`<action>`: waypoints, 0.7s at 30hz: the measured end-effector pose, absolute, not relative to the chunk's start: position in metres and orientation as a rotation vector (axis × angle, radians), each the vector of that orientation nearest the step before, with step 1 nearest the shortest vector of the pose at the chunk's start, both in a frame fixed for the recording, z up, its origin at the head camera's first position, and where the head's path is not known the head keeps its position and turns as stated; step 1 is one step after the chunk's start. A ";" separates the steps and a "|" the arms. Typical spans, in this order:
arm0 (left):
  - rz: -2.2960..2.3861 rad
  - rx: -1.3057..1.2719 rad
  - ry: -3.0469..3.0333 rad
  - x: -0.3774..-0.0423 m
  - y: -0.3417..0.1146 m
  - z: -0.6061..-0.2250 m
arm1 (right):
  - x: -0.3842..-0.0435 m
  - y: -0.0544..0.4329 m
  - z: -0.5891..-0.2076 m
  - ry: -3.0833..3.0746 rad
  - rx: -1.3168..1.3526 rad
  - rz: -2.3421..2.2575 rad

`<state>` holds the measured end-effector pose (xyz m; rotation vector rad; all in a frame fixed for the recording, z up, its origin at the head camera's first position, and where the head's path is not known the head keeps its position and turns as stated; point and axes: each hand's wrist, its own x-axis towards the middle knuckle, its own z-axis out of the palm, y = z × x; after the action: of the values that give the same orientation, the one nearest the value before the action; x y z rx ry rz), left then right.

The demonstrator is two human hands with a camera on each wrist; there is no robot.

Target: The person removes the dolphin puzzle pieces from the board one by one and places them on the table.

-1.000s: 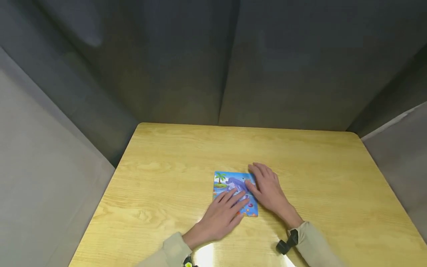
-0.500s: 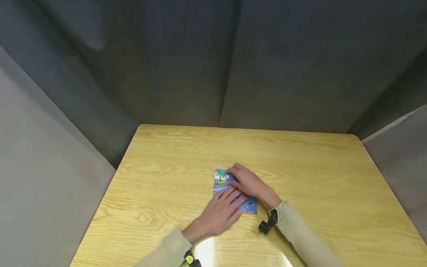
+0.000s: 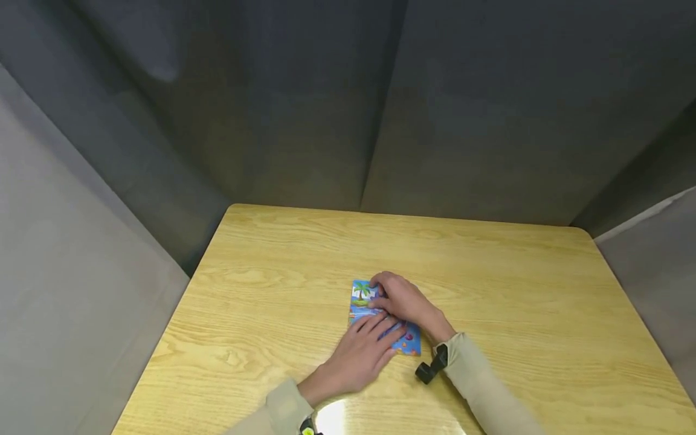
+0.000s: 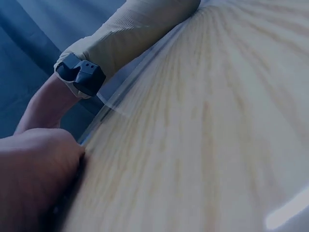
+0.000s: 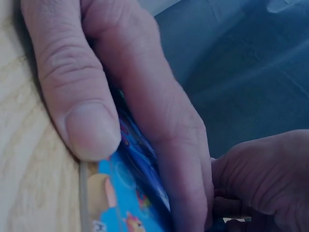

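A square blue board (image 3: 362, 292) with a sea picture lies flat on the table. Its palm tree and lower right corner show in the head view; hands cover most of the rest. My left hand (image 3: 359, 353) rests across its lower part, fingers extended and spread. Over the upper right part, my right hand (image 3: 403, 299) bends its fingers, with thumb and forefinger apart. In the right wrist view the thumb (image 5: 91, 130) lies at the edge of the blue board (image 5: 125, 193); whether it pinches a part of the board is hidden. The left wrist view shows the left hand (image 4: 38, 169) low at the tabletop.
The wooden table (image 3: 261, 302) extends around the board. Dark curtains (image 3: 304, 109) stand behind its far edge, with grey panels (image 3: 70, 254) at the sides. Black wrist devices (image 3: 432, 365) sit near both cuffs.
Over the last second my right hand has moved left from the board's right edge onto its upper part, with its fingers bending and covering the dolphin. The left hand stays in place.
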<state>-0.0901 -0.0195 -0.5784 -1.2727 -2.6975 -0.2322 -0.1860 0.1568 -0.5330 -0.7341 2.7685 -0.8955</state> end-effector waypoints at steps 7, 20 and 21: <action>-0.337 -1.302 -2.646 -0.092 -0.013 -0.579 | -0.186 0.162 -0.533 2.773 -0.669 -0.875; -0.347 -1.291 -2.674 -0.087 -0.019 -0.578 | -0.181 0.157 -0.534 2.810 -0.747 -0.858; -0.349 -1.291 -2.679 -0.087 -0.020 -0.578 | -0.181 0.156 -0.534 2.810 -0.750 -0.860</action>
<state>-0.0866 -0.0198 -0.5776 -1.2908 -2.6786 -0.3495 -0.1805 0.1563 -0.5337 -0.7497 2.8096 -0.8605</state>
